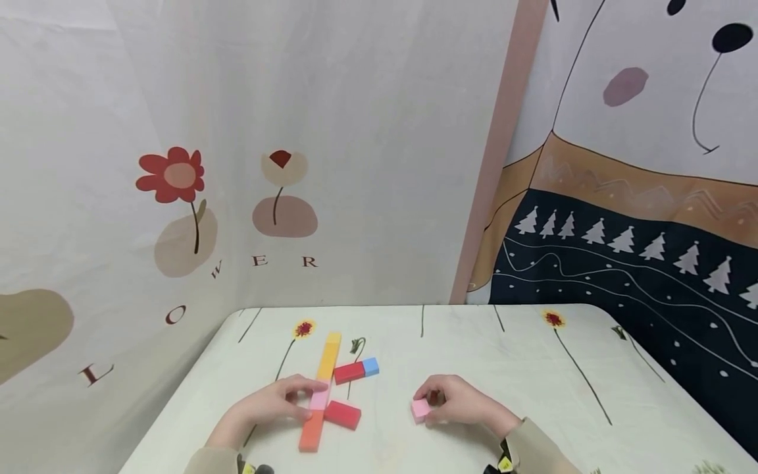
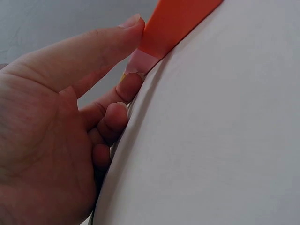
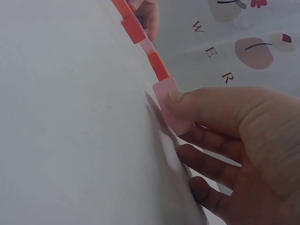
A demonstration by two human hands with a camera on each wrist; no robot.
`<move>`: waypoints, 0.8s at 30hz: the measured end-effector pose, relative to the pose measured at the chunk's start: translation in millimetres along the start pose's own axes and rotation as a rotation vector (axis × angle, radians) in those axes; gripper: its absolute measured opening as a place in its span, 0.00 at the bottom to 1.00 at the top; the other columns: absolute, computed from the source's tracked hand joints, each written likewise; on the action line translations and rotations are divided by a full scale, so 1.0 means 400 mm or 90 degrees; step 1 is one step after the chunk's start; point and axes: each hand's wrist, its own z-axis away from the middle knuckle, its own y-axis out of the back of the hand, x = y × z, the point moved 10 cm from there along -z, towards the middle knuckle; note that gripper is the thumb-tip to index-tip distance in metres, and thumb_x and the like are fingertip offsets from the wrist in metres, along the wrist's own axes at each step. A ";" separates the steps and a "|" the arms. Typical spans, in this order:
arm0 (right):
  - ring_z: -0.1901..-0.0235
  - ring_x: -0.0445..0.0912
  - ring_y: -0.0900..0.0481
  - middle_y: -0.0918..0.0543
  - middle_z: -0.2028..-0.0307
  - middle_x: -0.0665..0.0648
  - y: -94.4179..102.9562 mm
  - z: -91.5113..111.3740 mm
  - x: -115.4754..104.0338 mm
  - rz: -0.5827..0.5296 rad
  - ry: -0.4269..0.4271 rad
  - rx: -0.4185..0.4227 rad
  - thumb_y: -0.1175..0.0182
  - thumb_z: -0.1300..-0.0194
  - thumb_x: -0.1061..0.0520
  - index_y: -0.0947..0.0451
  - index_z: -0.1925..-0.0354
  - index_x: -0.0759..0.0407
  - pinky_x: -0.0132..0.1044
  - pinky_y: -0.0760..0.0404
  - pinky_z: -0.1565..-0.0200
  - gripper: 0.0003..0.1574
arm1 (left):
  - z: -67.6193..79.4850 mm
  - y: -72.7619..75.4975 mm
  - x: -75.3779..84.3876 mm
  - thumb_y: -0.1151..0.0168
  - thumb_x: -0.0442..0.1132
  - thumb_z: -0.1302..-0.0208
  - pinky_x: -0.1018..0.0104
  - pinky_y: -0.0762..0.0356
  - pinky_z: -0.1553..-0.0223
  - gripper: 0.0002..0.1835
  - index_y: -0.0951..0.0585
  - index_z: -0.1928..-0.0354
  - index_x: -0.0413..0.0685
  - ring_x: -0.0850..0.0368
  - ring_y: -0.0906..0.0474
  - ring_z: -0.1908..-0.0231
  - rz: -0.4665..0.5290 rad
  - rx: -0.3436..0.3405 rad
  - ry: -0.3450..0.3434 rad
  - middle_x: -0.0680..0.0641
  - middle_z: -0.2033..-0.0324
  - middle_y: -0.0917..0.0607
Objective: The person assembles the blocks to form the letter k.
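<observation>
My left hand (image 1: 275, 401) is at the left side of a row of blocks. Its thumb touches the row near where the orange block (image 1: 310, 433) meets a pink block (image 1: 320, 398), and the index fingertip rests over the pink block's far end. The left wrist view shows its other fingers loosely bent beside the row. A yellow block (image 1: 328, 359) continues the row at the far end. To the right, my right hand (image 1: 458, 401) pinches another pink block (image 3: 169, 105) between thumb and fingers, close to the tabletop.
Two red blocks branch right from the row: the nearer red block (image 1: 342, 415) lies angled, and the farther red block (image 1: 349, 373) has a blue block (image 1: 370, 367) at its end. Everything lies on a white flower-print tabletop (image 1: 474, 342). A printed cloth (image 1: 379, 164) hangs behind.
</observation>
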 end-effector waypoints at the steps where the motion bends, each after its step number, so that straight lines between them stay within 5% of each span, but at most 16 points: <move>1: 0.65 0.39 0.27 0.22 0.65 0.43 0.001 0.000 0.001 -0.002 -0.007 0.001 0.27 0.49 0.60 0.18 0.56 0.48 0.33 0.28 0.62 0.20 | 0.000 0.000 0.001 0.28 0.46 0.46 0.46 0.32 0.51 0.27 0.20 0.42 0.65 0.49 0.33 0.52 0.001 0.000 0.000 0.51 0.48 0.23; 24: 0.67 0.39 0.26 0.22 0.67 0.43 -0.014 -0.013 -0.061 -0.001 0.020 0.038 0.27 0.48 0.59 0.18 0.59 0.52 0.32 0.27 0.64 0.16 | -0.006 0.002 -0.010 0.28 0.47 0.45 0.47 0.32 0.52 0.26 0.20 0.42 0.66 0.49 0.33 0.52 0.009 -0.006 -0.016 0.52 0.51 0.23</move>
